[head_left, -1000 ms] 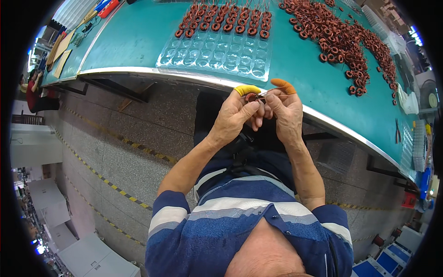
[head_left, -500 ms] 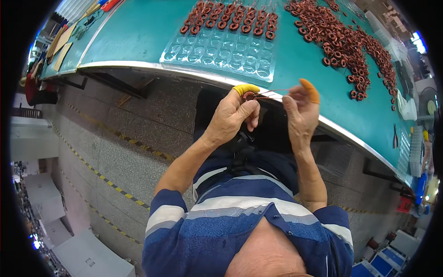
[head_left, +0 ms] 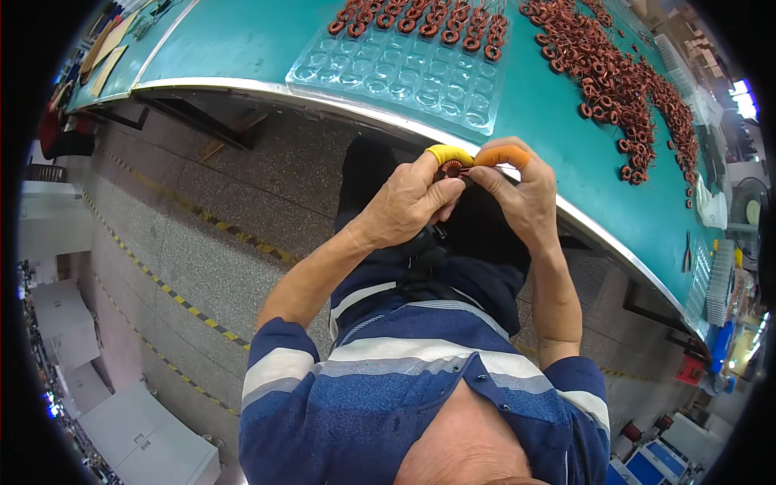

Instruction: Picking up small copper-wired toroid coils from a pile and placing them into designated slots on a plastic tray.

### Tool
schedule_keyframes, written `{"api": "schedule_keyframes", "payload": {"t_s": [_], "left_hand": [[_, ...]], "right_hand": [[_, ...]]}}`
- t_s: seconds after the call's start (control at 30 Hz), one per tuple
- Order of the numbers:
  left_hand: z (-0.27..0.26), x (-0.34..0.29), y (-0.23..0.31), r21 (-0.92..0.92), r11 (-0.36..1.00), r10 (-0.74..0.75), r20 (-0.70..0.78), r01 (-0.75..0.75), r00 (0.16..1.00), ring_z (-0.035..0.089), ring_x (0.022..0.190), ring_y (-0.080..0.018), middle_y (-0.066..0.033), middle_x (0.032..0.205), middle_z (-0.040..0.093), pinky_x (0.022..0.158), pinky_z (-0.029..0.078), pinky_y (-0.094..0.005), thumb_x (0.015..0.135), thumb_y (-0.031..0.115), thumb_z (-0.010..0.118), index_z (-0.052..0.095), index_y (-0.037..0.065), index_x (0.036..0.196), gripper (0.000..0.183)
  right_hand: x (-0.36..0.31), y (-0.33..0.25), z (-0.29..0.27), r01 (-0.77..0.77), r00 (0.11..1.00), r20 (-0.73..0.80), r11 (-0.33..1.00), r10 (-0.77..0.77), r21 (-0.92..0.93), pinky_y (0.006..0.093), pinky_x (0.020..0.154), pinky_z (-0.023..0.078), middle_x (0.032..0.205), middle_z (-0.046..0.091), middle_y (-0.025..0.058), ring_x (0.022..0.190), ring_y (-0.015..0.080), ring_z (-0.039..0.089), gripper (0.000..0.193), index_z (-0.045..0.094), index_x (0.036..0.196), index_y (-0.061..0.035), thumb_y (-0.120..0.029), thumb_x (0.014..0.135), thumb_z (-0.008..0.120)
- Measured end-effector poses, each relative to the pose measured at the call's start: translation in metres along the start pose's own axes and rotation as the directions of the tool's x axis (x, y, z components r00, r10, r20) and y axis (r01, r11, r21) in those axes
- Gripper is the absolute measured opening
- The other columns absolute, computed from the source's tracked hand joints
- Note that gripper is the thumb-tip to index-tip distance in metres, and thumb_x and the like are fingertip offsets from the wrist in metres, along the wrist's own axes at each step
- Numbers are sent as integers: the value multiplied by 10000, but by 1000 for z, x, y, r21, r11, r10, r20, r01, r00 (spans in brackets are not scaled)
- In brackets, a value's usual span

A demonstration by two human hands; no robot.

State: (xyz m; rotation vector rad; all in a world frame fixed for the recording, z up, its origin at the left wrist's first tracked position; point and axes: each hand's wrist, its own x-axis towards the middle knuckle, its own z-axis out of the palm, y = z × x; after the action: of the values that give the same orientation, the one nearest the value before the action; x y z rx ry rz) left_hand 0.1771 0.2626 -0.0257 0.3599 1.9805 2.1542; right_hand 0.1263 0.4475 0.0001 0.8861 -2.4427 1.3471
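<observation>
Between the thumb and the yellow-covered forefinger of my left hand (head_left: 404,202) sits a small toroidal coil (head_left: 452,169) wound with copper-coloured wire. My right hand (head_left: 524,194), with an orange cover on its forefinger, pinches the coil's wire leads close beside the ring. Both hands meet just off the near edge of the green table, over my lap. Fingers partly hide the coil and its leads. Beyond them lies a clear plastic tray (head_left: 380,85) with round pockets; coils (head_left: 428,23) stand in its far rows, leads upward.
A large loose heap of similar coils (head_left: 602,89) covers the right part of the table (head_left: 550,129). Pliers (head_left: 687,252) lie near the right end, beside stacked clear trays (head_left: 719,283). Cardboard pieces (head_left: 107,71) rest at the far left.
My right hand has come in left from the wires' far ends to the coil, its fingers now pinching the leads near the ring. The left hand still holds the coil.
</observation>
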Motion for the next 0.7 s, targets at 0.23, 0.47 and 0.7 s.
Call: {"api": "schedule_keyframes", "payload": {"t_s": [0.23,0.47,0.7], "left_hand": [[-6,-2,-4,194,980,39,-22,-35,999,519,597,-88,-29,712,566,543,433,-232,978,214,521,486,-42,1190,334],[-17,3,-10,234,968,125,-122,-94,985,609,638,-170,-92,748,611,602,498,-295,965,184,529,484,-62,1146,308],[-38,-13,-27,-50,990,113,-309,-135,944,568,714,-92,-48,865,579,627,475,-208,984,185,517,434,-25,1257,354]], "right_hand": [[21,16,-8,-504,820,456,813,345,292,236,623,418,719,623,1,680,78,530,297,685,876,1,-278,804,758],[43,5,-2,-458,838,448,849,312,264,239,684,478,773,656,25,736,80,592,210,674,922,9,-177,835,717],[154,10,17,77,969,240,992,-51,-100,309,679,502,845,689,134,743,196,653,242,680,931,24,-199,837,669]]}}
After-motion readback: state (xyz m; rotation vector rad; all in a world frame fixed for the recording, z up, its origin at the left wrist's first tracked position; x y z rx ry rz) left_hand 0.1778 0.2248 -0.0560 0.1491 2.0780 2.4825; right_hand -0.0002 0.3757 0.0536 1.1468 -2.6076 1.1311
